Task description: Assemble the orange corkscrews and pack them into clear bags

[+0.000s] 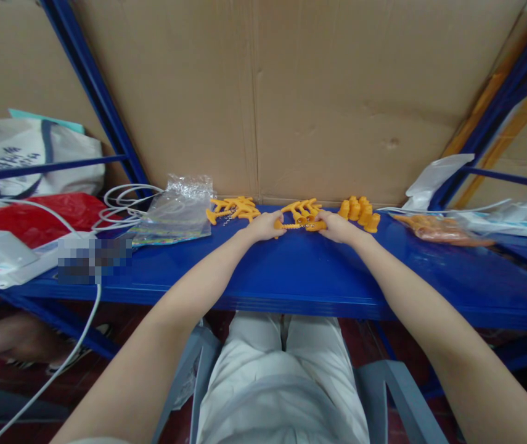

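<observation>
pale cloth trousers [267, 345] sit below the fingers [278, 219]. left hand [264, 227] and right hand [338, 227] both pinch thin, bumpy orange plastic [291, 226]; a hard tug could snap it.

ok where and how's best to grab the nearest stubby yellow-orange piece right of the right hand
Probably pinch the upper part of that stubby yellow-orange piece, coming from above: it seems to stand upright, with similar yellow-orange pieces close behind and the right hand to its left.
</observation>
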